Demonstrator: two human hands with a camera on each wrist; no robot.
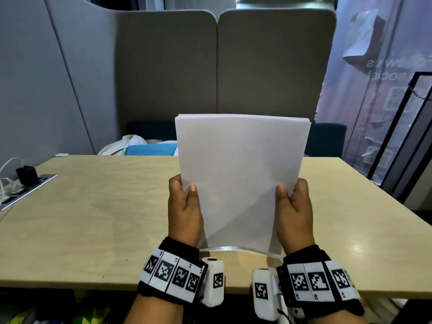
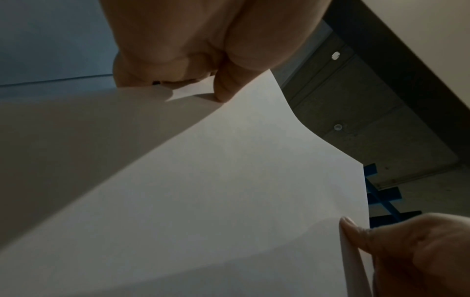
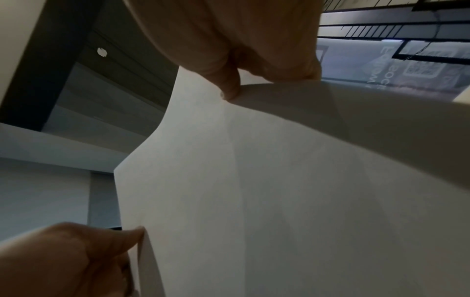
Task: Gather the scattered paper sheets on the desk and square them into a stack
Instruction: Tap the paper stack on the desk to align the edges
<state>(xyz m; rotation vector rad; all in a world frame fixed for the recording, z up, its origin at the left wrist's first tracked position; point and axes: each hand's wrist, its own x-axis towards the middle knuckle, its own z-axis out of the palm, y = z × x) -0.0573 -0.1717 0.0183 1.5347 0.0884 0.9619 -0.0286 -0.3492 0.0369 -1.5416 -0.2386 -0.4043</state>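
The left hand (image 1: 184,206) and right hand (image 1: 293,208) each pinch a side edge of the sheets (image 1: 240,174), held upright with the bottom edge on the desk (image 1: 93,220), apparently mid-squaring; next likely needs loosened fingers and a tap down.

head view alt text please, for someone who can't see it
Two hands, left hand and right hand, hold a stack of white paper sheets upright by its side edges over a light wooden desk. Grey partition panels stand behind.
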